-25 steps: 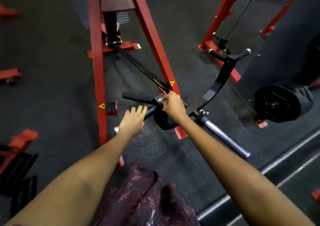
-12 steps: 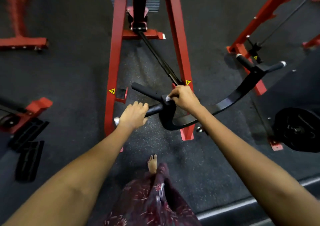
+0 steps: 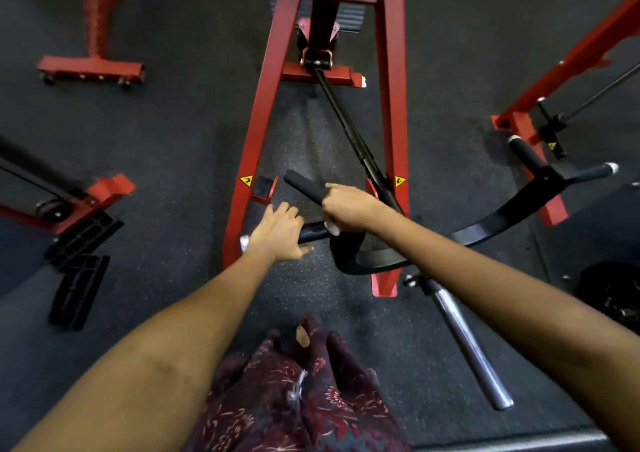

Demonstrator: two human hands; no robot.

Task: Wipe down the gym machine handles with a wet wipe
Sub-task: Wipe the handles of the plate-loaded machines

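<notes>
Right hand (image 3: 349, 207) curled over the inner end of the upper black handle (image 3: 303, 185), fingers wrapped round the grip, a small scrap of white wet wipe (image 3: 331, 227) showing under the heel of the palm; how much of the wipe lies inside the grip, impossible to tell. Left hand (image 3: 278, 232) laid over the lower black handle (image 3: 313, 232) just left of the right hand, fingers close together and bent over the bar, thumb pointing right beneath it; tight grip or mere rest, not clear. Chrome end cap (image 3: 244, 243) poking out at the left of that hand. Both handles joined to a curved black arm (image 3: 502, 214) sweeping right and far to a second pair of black grips (image 3: 526, 154), well apart from the hands. Behind the handles, a red A-shaped frame (image 3: 263, 112) with yellow warning stickers (image 3: 246, 180) on both legs, a black rod (image 3: 346, 122) running from its far crosspiece down toward the hands. Bare steel sleeve (image 3: 464, 344) slanting near and right on the dark speckled rubber floor (image 3: 173, 140). Black plastic pieces (image 3: 79, 271) lying far left beside a red machine foot (image 3: 110, 188). Dark weight plate (image 3: 613, 296) at the right edge. Patterned maroon fabric (image 3: 298, 406) and a bare toe at the near centre.
</notes>
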